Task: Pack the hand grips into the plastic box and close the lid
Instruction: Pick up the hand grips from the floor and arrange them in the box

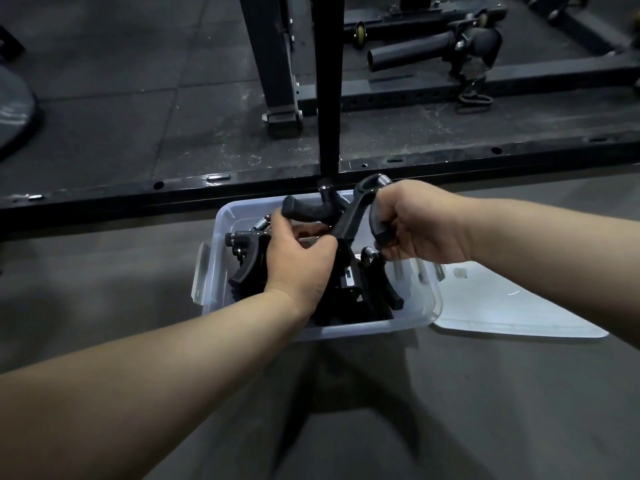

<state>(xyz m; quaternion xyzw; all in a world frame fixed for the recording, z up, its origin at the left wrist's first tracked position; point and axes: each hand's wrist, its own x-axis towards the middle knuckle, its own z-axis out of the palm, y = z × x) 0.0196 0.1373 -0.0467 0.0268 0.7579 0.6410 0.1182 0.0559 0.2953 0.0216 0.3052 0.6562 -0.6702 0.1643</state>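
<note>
A black hand grip (349,216) is being held just above the far rim of the plastic box (420,308), at the centre of the frame. The right hand (415,225) is closing its fingers around one handle of this grip, at the upper right of the box. The left hand (298,263) is reaching over the box from the lower left; its fingers are curling onto the grips below, but whether they are clamping one or only pressing on it cannot be told.

Several more hand grips (249,261) are lying inside the box, their springs and knobs showing at its left side and handles sticking up at its right. The box is looking well filled, so the packing appears to be mostly done; the raised grip is not yet seated. No other loose grips are showing on the floor (104,299).

The lid (512,306) is lying flat on the floor just right of the box, touching its lower right corner. Closing is not yet done. A black steel frame (242,181) is crossing the upper half of the frame behind the box.
</note>
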